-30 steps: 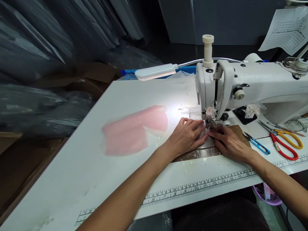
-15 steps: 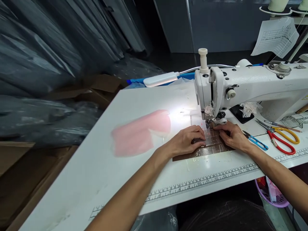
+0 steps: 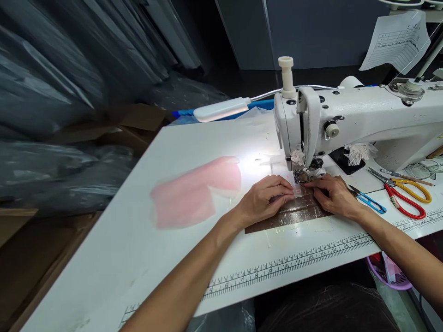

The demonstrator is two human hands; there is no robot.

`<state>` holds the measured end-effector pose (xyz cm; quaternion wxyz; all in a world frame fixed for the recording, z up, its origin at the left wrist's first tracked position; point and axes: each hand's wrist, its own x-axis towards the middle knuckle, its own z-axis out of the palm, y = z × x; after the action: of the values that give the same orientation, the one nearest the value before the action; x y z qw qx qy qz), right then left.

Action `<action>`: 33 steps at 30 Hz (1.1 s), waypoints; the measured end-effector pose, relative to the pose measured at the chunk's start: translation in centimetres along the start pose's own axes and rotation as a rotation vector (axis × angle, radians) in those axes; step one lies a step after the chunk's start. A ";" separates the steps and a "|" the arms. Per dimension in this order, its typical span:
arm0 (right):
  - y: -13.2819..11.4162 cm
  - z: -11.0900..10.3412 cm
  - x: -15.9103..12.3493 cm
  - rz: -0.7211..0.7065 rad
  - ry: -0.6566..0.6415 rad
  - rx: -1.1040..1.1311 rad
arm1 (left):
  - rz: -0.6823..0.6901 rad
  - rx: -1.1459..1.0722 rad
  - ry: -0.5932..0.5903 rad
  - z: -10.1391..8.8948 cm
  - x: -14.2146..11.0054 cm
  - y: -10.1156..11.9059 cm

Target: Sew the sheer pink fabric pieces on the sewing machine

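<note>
A small piece of sheer white fabric [image 3: 297,190] lies under the presser foot [image 3: 296,176] of a white sewing machine [image 3: 311,124]. My left hand [image 3: 268,198] is at its left side, fingers and thumb closed together on its edge. Just right of the foot, my right hand [image 3: 330,194] has its index fingertip beside the fabric and its other fingers curled; what they pinch, if anything, is hidden. Both hands rest over a brown shiny sheet [image 3: 287,219] fixed on the table [image 3: 124,258].
Sheer pink fabric pieces [image 3: 194,193] lie left of the machine, near the lamp [image 3: 221,109]. At the right are blue thread snips [image 3: 368,201] and red-and-yellow scissors [image 3: 403,189]. A printed ruler [image 3: 277,269] runs along the front edge. Cardboard boxes [image 3: 131,133] stand at the left.
The camera view has shifted slightly. My left hand has moved a little toward the presser foot, and less of the sheer fabric shows in front of it. My right hand stays beside the foot.
</note>
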<state>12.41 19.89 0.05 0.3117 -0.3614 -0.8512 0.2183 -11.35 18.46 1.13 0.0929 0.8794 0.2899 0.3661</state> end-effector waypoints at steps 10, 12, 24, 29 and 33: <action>-0.3 0.3 -0.6 -0.082 -0.134 -0.193 | 0.024 -0.038 -0.069 0.5 -0.5 -0.1; -0.4 0.4 -0.6 -0.090 -0.133 -0.197 | 0.029 -0.012 -0.087 0.6 -0.7 -0.4; 0.0 0.2 -0.2 -0.021 -0.066 -0.064 | 0.122 0.239 -0.111 0.7 -0.5 0.2; -0.2 0.4 -0.4 -0.054 -0.095 -0.119 | 0.145 0.213 -0.069 0.8 -0.4 0.3; -0.2 0.5 -0.4 -0.088 -0.128 -0.176 | 0.157 0.168 -0.068 0.8 -0.3 0.2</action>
<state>12.18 19.38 -0.29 0.2333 -0.3348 -0.9003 0.1516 -10.90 18.14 0.44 -0.0005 0.9160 0.2466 0.3165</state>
